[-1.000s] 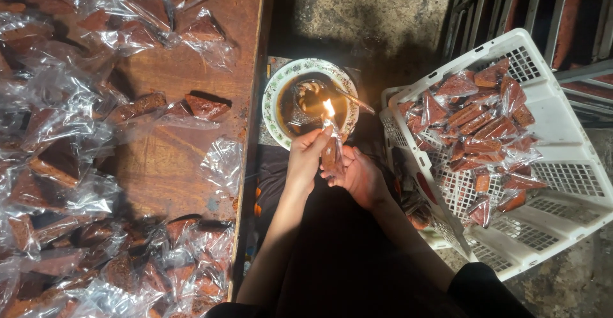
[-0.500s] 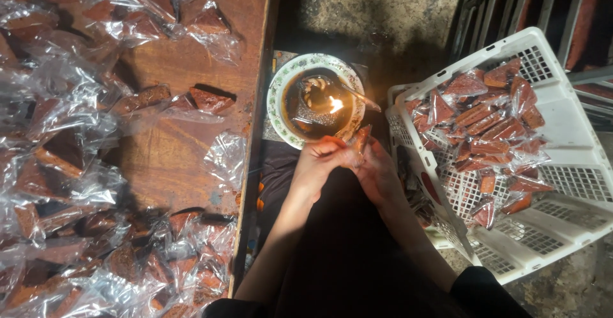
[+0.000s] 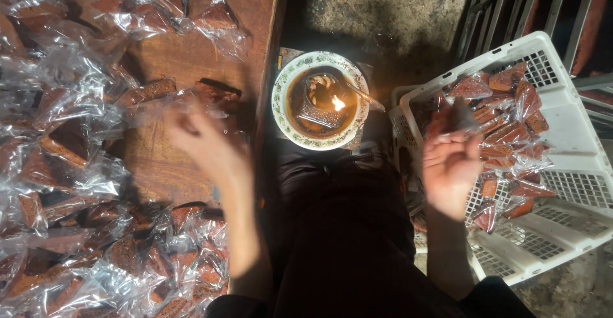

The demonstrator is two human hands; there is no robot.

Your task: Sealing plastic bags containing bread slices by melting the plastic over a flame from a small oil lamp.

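Note:
My left hand (image 3: pixel 204 142) is blurred with motion over the wooden table (image 3: pixel 172 171), fingers apart and holding nothing, close to a wrapped brown cake piece (image 3: pixel 153 91). My right hand (image 3: pixel 450 161) is over the near edge of a white plastic crate (image 3: pixel 568 110), fingers curled around a wrapped brown cake piece (image 3: pixel 454 115). Between my hands, a patterned bowl (image 3: pixel 279 104) holds dark liquid and a small burning flame (image 3: pixel 337 104).
Several cake pieces in clear plastic bags (image 3: pixel 57 145) cover the left part of the table. More sealed packets (image 3: pixel 511 133) lie in the crate. My dark-clothed lap (image 3: pixel 345 228) is below the bowl. Rough ground (image 3: pixel 377 5) and metal bars (image 3: pixel 511 5) lie beyond.
My hands were together at the flame holding one packet. They have now parted: the left swung out over the table, the right carried the packet toward the crate.

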